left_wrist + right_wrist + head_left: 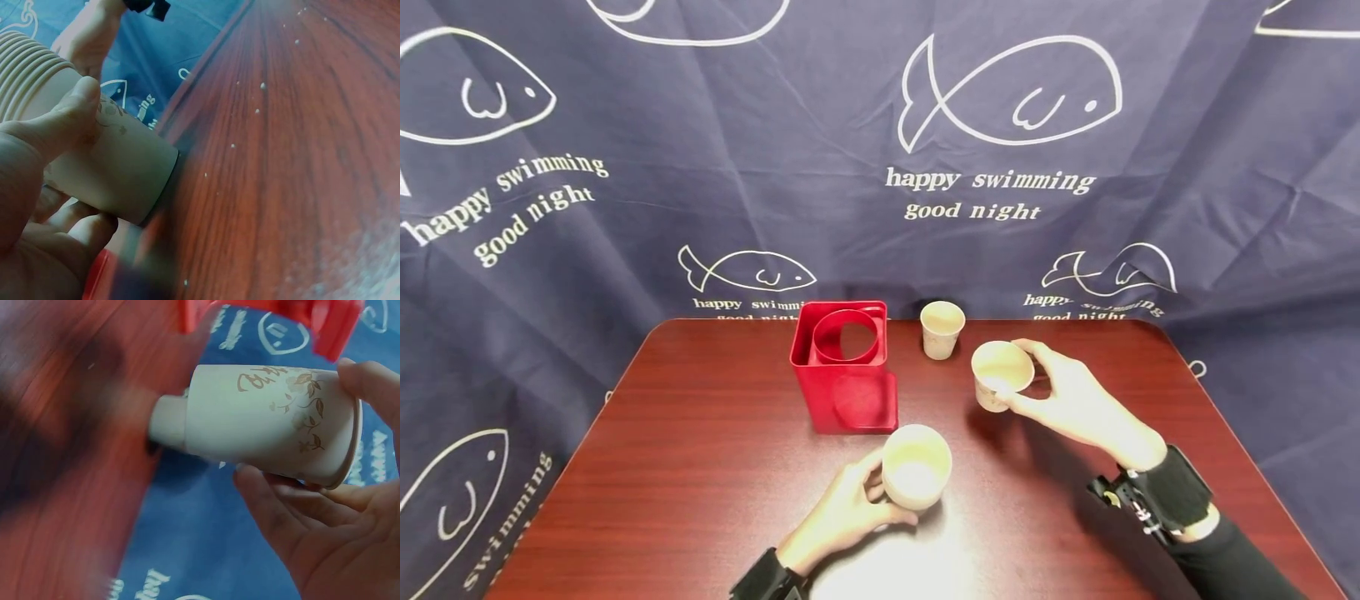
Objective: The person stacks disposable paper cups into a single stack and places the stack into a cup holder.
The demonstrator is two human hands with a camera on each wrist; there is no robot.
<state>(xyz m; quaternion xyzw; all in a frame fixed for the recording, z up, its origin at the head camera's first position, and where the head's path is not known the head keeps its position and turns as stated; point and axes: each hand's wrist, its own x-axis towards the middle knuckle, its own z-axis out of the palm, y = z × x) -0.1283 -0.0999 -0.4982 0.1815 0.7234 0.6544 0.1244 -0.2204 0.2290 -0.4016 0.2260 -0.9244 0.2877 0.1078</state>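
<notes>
The right hand (pixel 1067 400) is gripping a tilted paper cup (pixel 1001 374) right of the red holder (pixel 844 367), while the left hand (pixel 842 512), nearer the person, is clasping a stack of cups (pixel 914 466).

A red square container (pixel 844 379) with a round opening in its top was set near the far middle of the dark red wooden bench (pixel 700 450). A single paper cup (pixel 941 328) was stood upright just to the right of it, apart from it. Behind the bench, a dark blue cloth (pixel 775 150) printed with white fish outlines and the words "happy swimming good night" was hung as a backdrop.
</notes>
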